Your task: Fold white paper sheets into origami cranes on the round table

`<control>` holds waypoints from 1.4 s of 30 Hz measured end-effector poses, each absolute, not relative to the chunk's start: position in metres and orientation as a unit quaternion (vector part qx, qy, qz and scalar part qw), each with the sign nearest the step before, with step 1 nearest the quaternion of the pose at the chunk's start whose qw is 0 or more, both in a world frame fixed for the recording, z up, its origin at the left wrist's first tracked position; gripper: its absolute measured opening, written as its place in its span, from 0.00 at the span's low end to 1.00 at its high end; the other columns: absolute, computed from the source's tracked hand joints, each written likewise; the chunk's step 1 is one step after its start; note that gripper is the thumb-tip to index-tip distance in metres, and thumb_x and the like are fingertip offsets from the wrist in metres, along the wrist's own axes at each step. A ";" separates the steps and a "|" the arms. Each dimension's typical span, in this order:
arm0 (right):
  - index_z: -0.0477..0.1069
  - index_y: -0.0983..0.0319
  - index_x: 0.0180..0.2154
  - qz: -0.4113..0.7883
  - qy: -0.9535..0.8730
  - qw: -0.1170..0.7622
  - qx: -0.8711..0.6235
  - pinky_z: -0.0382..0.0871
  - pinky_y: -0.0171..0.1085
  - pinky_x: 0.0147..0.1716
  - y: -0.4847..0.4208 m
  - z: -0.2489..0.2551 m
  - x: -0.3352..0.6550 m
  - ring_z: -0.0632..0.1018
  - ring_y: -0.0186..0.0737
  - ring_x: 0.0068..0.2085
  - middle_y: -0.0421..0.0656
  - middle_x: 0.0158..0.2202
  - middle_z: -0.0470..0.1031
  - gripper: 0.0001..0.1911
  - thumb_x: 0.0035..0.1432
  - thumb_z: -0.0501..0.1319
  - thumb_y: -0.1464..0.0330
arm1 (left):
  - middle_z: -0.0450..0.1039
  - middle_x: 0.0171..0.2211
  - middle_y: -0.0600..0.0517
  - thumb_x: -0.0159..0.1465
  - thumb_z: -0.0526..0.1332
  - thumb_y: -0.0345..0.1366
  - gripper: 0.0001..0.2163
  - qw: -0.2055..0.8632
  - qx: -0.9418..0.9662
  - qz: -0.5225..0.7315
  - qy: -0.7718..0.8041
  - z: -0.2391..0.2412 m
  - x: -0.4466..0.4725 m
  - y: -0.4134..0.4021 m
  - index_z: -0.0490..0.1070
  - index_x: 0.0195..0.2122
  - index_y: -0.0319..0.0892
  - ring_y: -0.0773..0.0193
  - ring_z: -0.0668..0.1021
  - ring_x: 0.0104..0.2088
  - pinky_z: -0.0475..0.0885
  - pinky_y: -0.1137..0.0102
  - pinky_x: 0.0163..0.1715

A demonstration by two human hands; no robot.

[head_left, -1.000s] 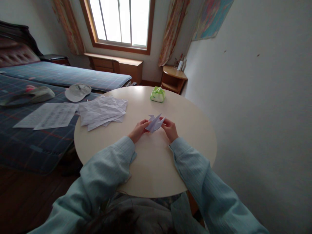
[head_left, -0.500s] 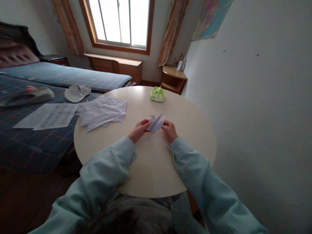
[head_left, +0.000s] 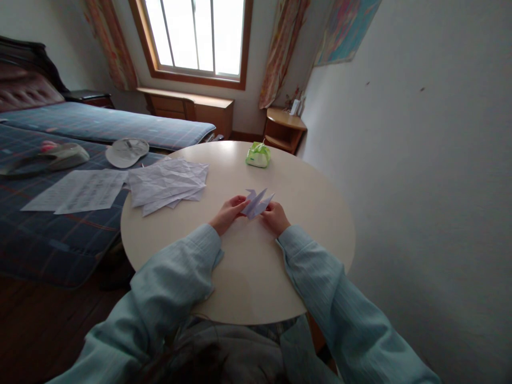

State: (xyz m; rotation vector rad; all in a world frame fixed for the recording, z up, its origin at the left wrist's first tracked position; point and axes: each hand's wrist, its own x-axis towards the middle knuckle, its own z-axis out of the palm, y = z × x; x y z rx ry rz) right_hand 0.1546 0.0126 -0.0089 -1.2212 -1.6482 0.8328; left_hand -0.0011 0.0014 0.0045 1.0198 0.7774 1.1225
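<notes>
A white folded paper crane (head_left: 256, 205) is held just above the round table, its pointed ends sticking up and out. My left hand (head_left: 231, 212) pinches its left side between thumb and fingers. On the other side my right hand (head_left: 276, 217) has its fingers closed at the crane's lower right edge; the fingertips are partly hidden behind the paper.
The round cream table (head_left: 256, 277) bears a stack of creased paper sheets (head_left: 168, 184) at its left and a green tissue pack (head_left: 258, 155) at the back. Printed sheets (head_left: 80, 191), a cap (head_left: 127, 152) and a bag (head_left: 66, 157) lie on the bed (head_left: 52, 240). A wall (head_left: 420, 186) stands close on the right.
My right hand has shifted slightly left and down along the crane's edge. The crane has barely moved, and my left hand keeps its hold.
</notes>
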 end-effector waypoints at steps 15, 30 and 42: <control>0.67 0.63 0.28 0.521 -0.523 0.511 -0.442 0.65 0.31 0.24 0.016 -0.010 0.150 0.70 0.30 0.23 0.37 0.23 0.71 0.08 0.42 0.58 0.67 | 0.71 0.29 0.53 0.43 0.67 0.43 0.18 0.651 0.454 0.518 0.320 0.000 -0.002 0.004 0.69 0.32 0.38 0.69 0.73 0.29 0.69 0.71 0.31; 0.63 0.63 0.23 0.616 -0.426 0.501 -0.433 0.55 0.27 0.16 0.015 -0.006 0.152 0.64 0.25 0.15 0.33 0.13 0.63 0.07 0.36 0.59 0.71 | 0.72 0.28 0.53 0.44 0.67 0.40 0.15 0.598 0.485 0.548 0.327 -0.004 -0.007 0.010 0.71 0.30 0.37 0.67 0.73 0.31 0.67 0.67 0.37; 0.62 0.63 0.23 0.694 -0.383 0.450 -0.411 0.55 0.26 0.16 0.011 0.003 0.156 0.63 0.24 0.16 0.34 0.15 0.64 0.06 0.36 0.57 0.75 | 0.75 0.29 0.51 0.44 0.67 0.38 0.13 0.586 0.491 0.555 0.329 -0.004 -0.008 0.009 0.72 0.30 0.38 0.65 0.75 0.33 0.66 0.67 0.41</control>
